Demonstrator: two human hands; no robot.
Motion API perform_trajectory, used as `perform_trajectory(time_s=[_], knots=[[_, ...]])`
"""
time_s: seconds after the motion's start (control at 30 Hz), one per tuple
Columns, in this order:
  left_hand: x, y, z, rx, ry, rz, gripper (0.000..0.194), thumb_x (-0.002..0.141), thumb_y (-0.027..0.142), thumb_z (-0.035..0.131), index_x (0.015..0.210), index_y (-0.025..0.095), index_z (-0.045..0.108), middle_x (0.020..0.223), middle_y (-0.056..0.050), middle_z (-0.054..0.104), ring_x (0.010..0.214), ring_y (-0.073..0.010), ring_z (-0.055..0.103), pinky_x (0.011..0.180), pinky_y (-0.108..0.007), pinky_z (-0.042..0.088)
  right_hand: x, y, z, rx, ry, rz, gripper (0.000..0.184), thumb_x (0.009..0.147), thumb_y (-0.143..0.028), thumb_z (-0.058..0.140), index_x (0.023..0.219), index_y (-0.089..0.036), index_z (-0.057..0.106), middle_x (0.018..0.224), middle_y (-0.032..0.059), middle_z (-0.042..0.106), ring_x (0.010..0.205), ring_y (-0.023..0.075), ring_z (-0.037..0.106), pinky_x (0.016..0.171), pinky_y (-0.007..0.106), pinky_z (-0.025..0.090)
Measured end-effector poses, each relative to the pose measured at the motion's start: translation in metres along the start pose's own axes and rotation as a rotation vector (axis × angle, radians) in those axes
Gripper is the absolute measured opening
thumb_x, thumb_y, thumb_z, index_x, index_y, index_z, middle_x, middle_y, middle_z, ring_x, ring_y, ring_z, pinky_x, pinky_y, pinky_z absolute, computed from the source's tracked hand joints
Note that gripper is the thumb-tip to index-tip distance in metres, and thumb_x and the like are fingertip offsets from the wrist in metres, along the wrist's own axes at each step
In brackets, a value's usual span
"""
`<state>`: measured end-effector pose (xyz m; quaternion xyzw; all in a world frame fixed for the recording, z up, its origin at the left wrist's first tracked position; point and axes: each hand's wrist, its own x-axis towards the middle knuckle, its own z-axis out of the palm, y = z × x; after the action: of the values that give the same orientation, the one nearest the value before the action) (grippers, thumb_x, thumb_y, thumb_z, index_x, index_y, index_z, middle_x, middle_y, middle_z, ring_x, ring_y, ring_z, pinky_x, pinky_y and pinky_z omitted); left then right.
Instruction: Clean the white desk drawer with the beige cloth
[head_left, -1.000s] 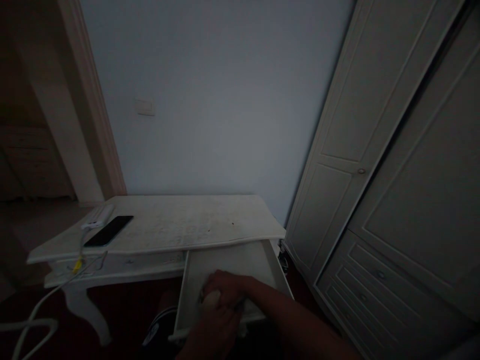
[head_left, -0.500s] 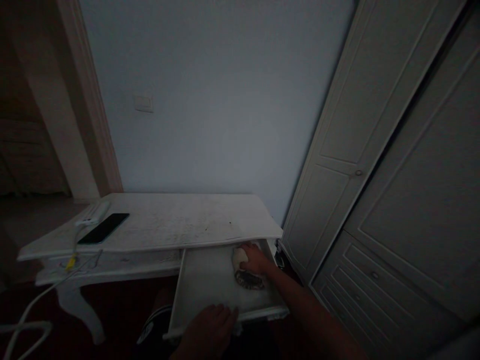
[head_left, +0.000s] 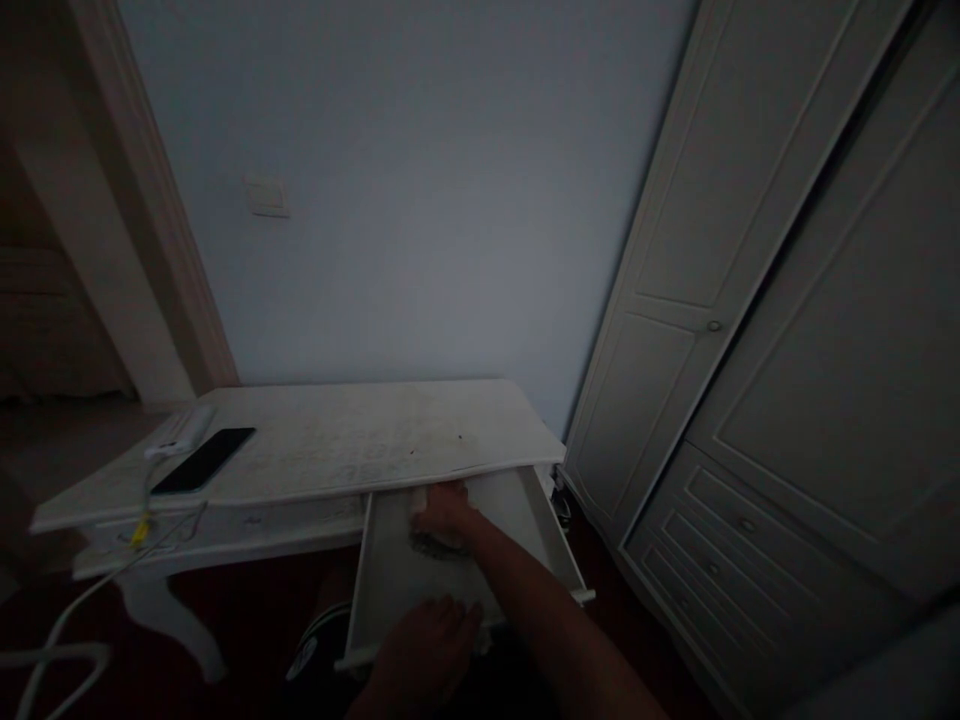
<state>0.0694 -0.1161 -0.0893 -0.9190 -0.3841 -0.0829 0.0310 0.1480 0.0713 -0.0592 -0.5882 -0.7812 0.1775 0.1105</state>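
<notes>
A drawer (head_left: 352,610) of the white table is pulled out towards me. Inside it, at the back left, my right hand (head_left: 444,508) presses a bunched or folded cloth (head_left: 431,547), light on top with a darker patterned edge, against the drawer bottom. Most of the cloth is hidden under the fingers. My left hand (head_left: 431,640) is curled over the drawer's front edge near its middle, and its fingertips point inward.
On the white table (head_left: 352,430), a dark phone (head_left: 204,460) lies at the left beside a white power strip (head_left: 180,432) with a cable. A light switch (head_left: 266,197) is on the wall. White cabinets (head_left: 675,380) stand at the right.
My right hand has moved the cloth from the right side of the drawer to its back left. My left hand stays at the front edge. The view has shifted slightly.
</notes>
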Motion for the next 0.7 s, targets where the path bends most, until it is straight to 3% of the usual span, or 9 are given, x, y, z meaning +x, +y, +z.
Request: perform_trajectory(time_s=[0.07, 0.13, 0.27, 0.4, 0.53, 0.63, 0.7], knots=[[-0.001, 0.0, 0.0, -0.008, -0.011, -0.013, 0.048, 0.089, 0.013, 0.058, 0.136, 0.021, 0.056, 0.109, -0.009, 0.074, 0.097, -0.027, 0.071, 0.082, -0.039, 0.057, -0.005, -0.016, 0.012, -0.012, -0.066, -0.123, 0.115, 0.05, -0.05, 0.091, 0.151, -0.021, 0.045, 0.158, 0.0227, 0.043, 0.142, 0.0506, 0.039, 0.109, 0.064, 0.038], [-0.001, 0.0, 0.002, -0.026, -0.003, -0.023, 0.041, 0.089, 0.012, 0.058, 0.129, 0.022, 0.06, 0.109, -0.008, 0.075, 0.097, -0.0259, 0.071, 0.083, -0.038, 0.057, -0.013, -0.027, 0.024, -0.066, -0.114, -0.307, 0.118, 0.05, -0.048, 0.093, 0.152, -0.021, 0.04, 0.155, 0.0228, 0.044, 0.139, 0.0494, 0.042, 0.108, 0.066, 0.038], [-0.001, 0.001, 0.008, -0.031, 0.023, -0.046, 0.033, 0.09, 0.012, 0.057, 0.12, 0.023, 0.063, 0.116, -0.008, 0.074, 0.099, -0.0257, 0.071, 0.086, -0.038, 0.056, -0.033, -0.03, 0.033, -0.196, -0.072, -0.605, 0.102, 0.055, -0.046, 0.093, 0.142, -0.017, 0.048, 0.141, 0.0213, 0.054, 0.125, 0.0435, 0.051, 0.105, 0.061, 0.043], [0.001, 0.001, 0.007, 0.01, 0.017, -0.051, 0.035, 0.089, 0.012, 0.058, 0.123, 0.022, 0.063, 0.104, -0.007, 0.075, 0.093, -0.0265, 0.071, 0.079, -0.037, 0.056, -0.049, -0.007, 0.015, -0.197, -0.073, -0.712, 0.095, 0.062, -0.045, 0.091, 0.144, -0.027, 0.047, 0.139, 0.0129, 0.055, 0.12, 0.0369, 0.053, 0.099, 0.053, 0.048], [0.0, 0.001, 0.002, -0.007, 0.039, -0.024, 0.043, 0.091, 0.013, 0.058, 0.133, 0.022, 0.058, 0.108, -0.008, 0.074, 0.095, -0.0252, 0.07, 0.081, -0.035, 0.055, -0.057, 0.031, -0.011, -0.178, -0.103, -0.594, 0.1, 0.058, -0.044, 0.093, 0.145, -0.027, 0.046, 0.138, 0.012, 0.056, 0.119, 0.0369, 0.054, 0.097, 0.049, 0.049], [-0.001, 0.001, 0.003, 0.0, 0.027, -0.021, 0.049, 0.091, 0.014, 0.058, 0.14, 0.021, 0.053, 0.116, -0.01, 0.073, 0.1, -0.0259, 0.07, 0.085, -0.037, 0.055, -0.06, 0.064, -0.028, -0.137, -0.075, -0.366, 0.107, 0.053, -0.042, 0.095, 0.147, -0.028, 0.046, 0.139, 0.0117, 0.056, 0.122, 0.0374, 0.054, 0.1, 0.048, 0.047], [-0.001, 0.001, 0.004, 0.019, -0.001, -0.017, 0.052, 0.091, 0.014, 0.058, 0.142, 0.021, 0.052, 0.118, -0.011, 0.073, 0.102, -0.0266, 0.07, 0.086, -0.038, 0.056, -0.06, 0.084, -0.039, -0.111, -0.007, -0.191, 0.102, 0.056, -0.041, 0.093, 0.146, -0.026, 0.047, 0.14, 0.0131, 0.055, 0.125, 0.0384, 0.052, 0.101, 0.048, 0.046]])
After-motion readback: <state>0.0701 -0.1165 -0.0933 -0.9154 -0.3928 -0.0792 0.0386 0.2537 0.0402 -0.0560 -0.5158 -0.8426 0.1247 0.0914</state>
